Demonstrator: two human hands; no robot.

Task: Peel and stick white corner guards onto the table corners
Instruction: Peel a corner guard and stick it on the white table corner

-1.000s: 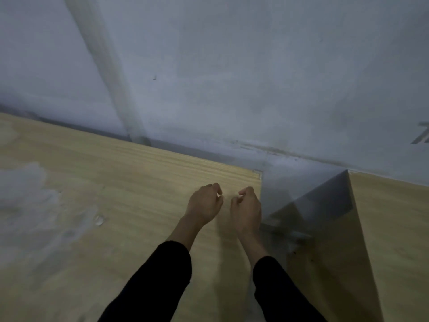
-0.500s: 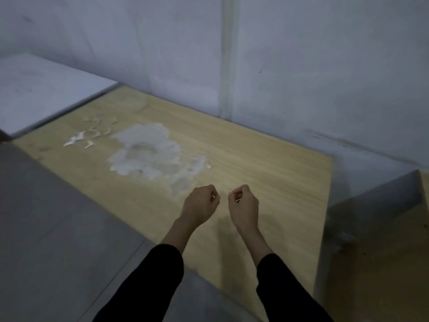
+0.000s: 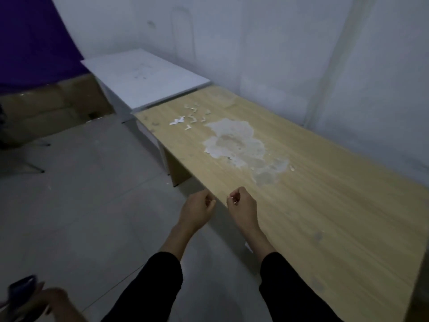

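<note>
The long wooden table (image 3: pixel 336 205) runs along the wall from the lower right to the middle. My left hand (image 3: pixel 197 212) hangs just off its front edge, over the floor, with the fingers curled shut. My right hand (image 3: pixel 243 210) is above the table's front edge, thumb and fingers pinched on a small white piece (image 3: pixel 235 201) that is too small to identify. The two hands are a short way apart. Several white paper scraps (image 3: pixel 185 120) lie near the table's far left end. No corner guard shows clearly on any corner.
A worn pale patch (image 3: pixel 234 142) marks the tabletop. A white table (image 3: pixel 144 77) adjoins the far end. Cardboard boxes (image 3: pixel 46 105), purple cloth (image 3: pixel 30 38) and stand legs (image 3: pixel 30 167) are at the left. Another person's hand (image 3: pixel 44 303) holds a dark object at the bottom left.
The view has swung left from the table's right end to its whole length and the floor. My hands have kept the same curled pose and moved from above the tabletop to its front edge.
</note>
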